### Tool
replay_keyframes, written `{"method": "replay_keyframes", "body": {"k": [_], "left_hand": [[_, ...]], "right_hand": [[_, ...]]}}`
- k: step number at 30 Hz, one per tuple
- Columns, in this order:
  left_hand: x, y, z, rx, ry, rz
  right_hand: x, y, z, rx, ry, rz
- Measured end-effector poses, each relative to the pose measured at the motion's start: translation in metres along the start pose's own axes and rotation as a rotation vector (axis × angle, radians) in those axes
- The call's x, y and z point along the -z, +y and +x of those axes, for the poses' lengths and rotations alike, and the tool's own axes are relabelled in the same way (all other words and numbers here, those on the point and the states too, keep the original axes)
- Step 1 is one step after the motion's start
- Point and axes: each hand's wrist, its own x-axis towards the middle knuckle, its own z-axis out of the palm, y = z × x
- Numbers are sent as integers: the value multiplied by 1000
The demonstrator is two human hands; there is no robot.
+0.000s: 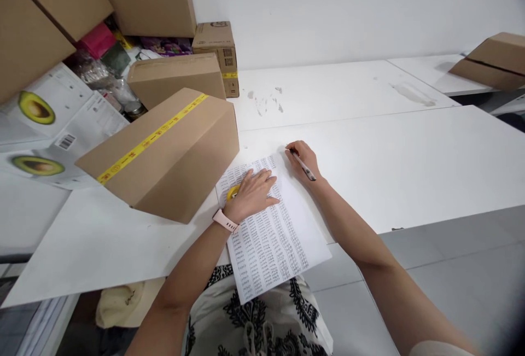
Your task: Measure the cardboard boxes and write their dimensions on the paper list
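Printed list point(273, 244) is lying on the white surface point(410, 164), its near end overhanging the edge. The left hand point(251, 196) is pressing it flat, fingers released and spread, beside a yellow object point(232, 192). The right hand point(304, 160) is grasping a pen point(305, 168) at the sheet's top corner — no pen marks are showing on the rows.

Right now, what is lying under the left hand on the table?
The left hand rests flat on a printed sheet. A small yellow object sticks out beneath it; the palm covers most of it, so what it is cannot be told.
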Motion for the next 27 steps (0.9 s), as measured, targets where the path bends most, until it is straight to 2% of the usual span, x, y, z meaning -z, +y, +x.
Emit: {"method": "replay_keyframes", "body": {"k": [4,9,13,17,20,23,25,27], "left_hand": [[11,-3,-7,11,25,-15],[25,-8,-43,158,210,-43],[8,-9,-77,302,253,-85],[-16,-9,-86,395,303,-118],[-21,-11,-85,413,417,-183],[-16,-8,-92,406,531,-452],[-11,-3,-103,367,577,-694],[-8,5,-114,306,614,-855]], "right_hand": [[6,20,3,76,-97,-198],[1,33,4,54,-22,-148],[-2,42,7,-41,21,24],[-1,42,11,-196,52,234],[7,22,10,-303,62,311],[23,-24,-9,-307,56,361],[36,-64,-32,-221,-77,439],[44,-106,-60,-148,-326,545]]}}
